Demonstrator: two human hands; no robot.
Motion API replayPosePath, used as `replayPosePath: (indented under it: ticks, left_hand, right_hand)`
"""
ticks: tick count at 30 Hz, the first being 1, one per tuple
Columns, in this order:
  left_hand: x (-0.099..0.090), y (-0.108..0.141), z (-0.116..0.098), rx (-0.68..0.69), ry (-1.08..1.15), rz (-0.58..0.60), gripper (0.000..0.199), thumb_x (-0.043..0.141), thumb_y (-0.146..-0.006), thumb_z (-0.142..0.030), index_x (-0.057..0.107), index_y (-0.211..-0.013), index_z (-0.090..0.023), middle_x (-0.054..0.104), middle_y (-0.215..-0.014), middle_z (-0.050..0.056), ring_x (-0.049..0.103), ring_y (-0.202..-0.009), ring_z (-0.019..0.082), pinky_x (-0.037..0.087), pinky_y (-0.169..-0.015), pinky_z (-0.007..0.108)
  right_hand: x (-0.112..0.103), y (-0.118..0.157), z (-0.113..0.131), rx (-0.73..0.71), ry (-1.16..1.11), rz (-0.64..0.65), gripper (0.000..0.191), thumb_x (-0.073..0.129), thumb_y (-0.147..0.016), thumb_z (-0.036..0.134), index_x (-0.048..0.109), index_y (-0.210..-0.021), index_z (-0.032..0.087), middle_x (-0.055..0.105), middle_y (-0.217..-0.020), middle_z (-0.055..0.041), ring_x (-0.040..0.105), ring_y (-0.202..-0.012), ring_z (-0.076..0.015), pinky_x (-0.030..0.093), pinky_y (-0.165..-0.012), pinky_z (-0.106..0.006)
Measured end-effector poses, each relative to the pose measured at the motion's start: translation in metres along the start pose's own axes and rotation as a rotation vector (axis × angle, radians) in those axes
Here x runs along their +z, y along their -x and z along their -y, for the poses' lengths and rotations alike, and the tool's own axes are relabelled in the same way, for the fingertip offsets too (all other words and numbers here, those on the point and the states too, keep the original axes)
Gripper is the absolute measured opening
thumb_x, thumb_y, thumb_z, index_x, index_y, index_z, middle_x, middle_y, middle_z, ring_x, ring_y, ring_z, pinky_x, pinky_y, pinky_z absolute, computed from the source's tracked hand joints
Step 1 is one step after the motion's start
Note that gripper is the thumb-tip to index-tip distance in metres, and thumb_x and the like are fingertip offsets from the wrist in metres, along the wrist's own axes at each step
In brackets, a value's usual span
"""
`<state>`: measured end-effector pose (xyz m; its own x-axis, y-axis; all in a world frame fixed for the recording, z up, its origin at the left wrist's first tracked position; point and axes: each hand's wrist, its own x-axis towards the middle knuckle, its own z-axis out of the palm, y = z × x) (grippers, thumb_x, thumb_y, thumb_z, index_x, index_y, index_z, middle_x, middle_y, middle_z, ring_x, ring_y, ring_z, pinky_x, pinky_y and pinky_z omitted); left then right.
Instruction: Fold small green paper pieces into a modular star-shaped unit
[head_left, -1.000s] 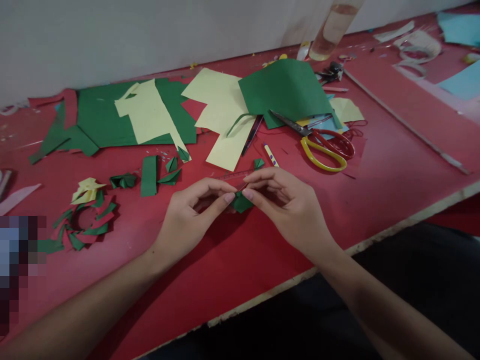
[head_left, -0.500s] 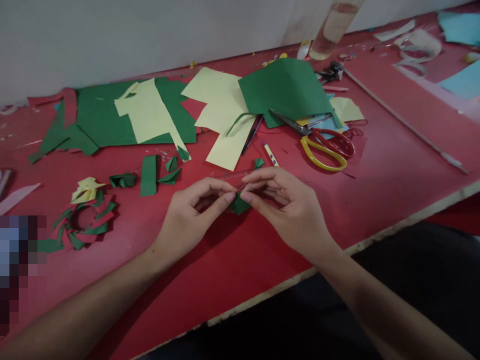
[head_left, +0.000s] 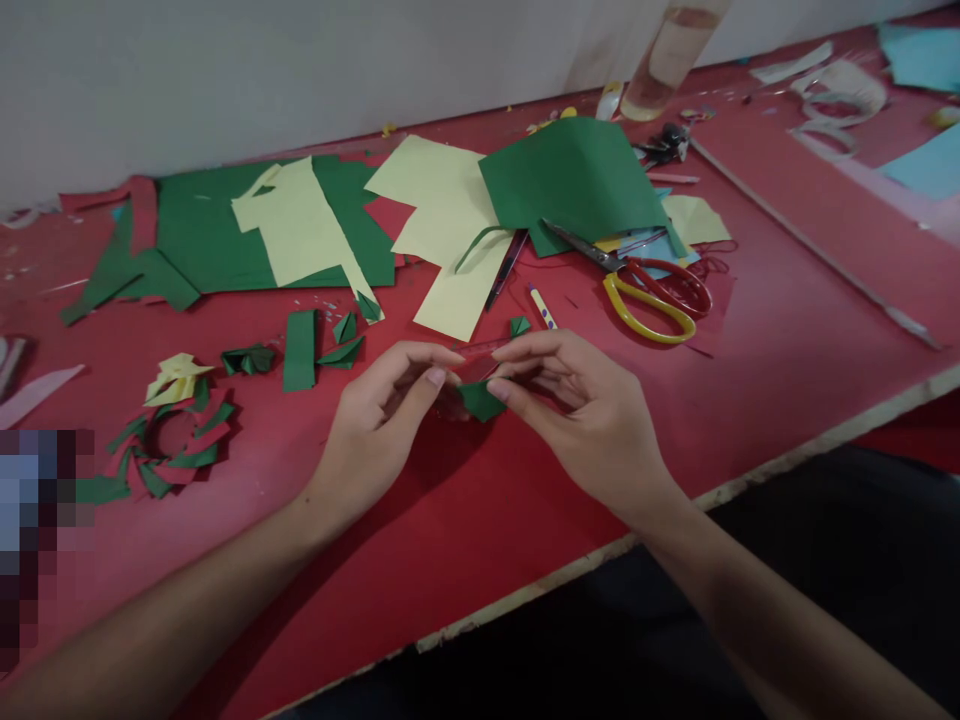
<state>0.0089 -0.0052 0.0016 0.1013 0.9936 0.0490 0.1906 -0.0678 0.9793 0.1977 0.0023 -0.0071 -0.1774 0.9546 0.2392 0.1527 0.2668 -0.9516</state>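
red table point(head_left: 375, 600), grey wall point(head_left: 262, 80) behind; right hand point(head_left: 592, 425) pinches folded green paper point(head_left: 482, 401); left hand's point(head_left: 375, 410) grip unclear.

Head view, from above red table point(head_left: 360, 600), facing forward and down; left hand point(head_left: 379, 415), right hand point(head_left: 592, 420) near.

**No legible text**

Standing here, can't read a single word, brand or number. Closest thing to a scale: the ruler-like clear strip point(head_left: 480, 349) on the worktop point(head_left: 367, 590), with faint tick marks; any figures too small to make out. The pale pen point(head_left: 542, 307) has purple spots, no letters I can pick out. Bottle point(head_left: 670, 60) at the back has a lighter patch, maybe a label; too blurred to read. Pixelated block point(head_left: 30, 520) at the left edge: unreadable.
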Motion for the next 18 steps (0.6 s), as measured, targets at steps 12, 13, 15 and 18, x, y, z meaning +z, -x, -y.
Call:
replayPosePath:
  ticks: [12,13,15,18]
  left_hand:
    - [0.0004,0.0018,0.001,0.044,-0.019,0.031,0.006,0.066,-0.094,-0.018,0.069,-0.097,-0.022,0.073,-0.091,-0.004,0.071,-0.079,0.007,0.057,-0.074,0.013]
    - [0.0007,0.0017,0.0013,0.048,-0.022,0.027,0.006,0.066,-0.094,-0.018,0.069,-0.096,-0.023,0.073,-0.091,-0.004,0.071,-0.079,0.007,0.057,-0.074,0.012]
    - [0.0012,0.0016,0.0017,0.055,-0.026,0.021,0.006,0.067,-0.093,-0.018,0.069,-0.096,-0.023,0.073,-0.09,-0.004,0.071,-0.079,0.007,0.056,-0.074,0.012]
    - [0.0012,0.0013,0.0014,0.057,-0.015,0.023,0.006,0.067,-0.093,-0.017,0.069,-0.095,-0.022,0.073,-0.09,-0.004,0.07,-0.079,0.007,0.056,-0.073,0.012]
  right_hand:
    - [-0.0007,0.0004,0.0003,0.025,0.009,0.026,0.019,0.071,-0.091,0.014,0.067,-0.105,0.025,0.072,-0.095,0.0032,0.071,-0.09,-0.0093,0.058,-0.08,-0.017]
    - [-0.0009,0.0002,0.0005,0.027,0.011,0.027,0.018,0.071,-0.091,0.014,0.067,-0.105,0.025,0.072,-0.094,0.0032,0.071,-0.089,-0.0094,0.058,-0.079,-0.017]
    - [-0.0012,-0.0002,0.0007,0.036,0.016,0.03,0.017,0.071,-0.091,0.015,0.067,-0.105,0.024,0.072,-0.092,0.0031,0.072,-0.087,-0.0096,0.058,-0.077,-0.017]
    - [-0.0015,-0.0011,0.001,0.049,0.017,0.034,0.016,0.071,-0.092,0.016,0.067,-0.105,0.023,0.072,-0.091,0.0025,0.072,-0.087,-0.0102,0.058,-0.076,-0.018]
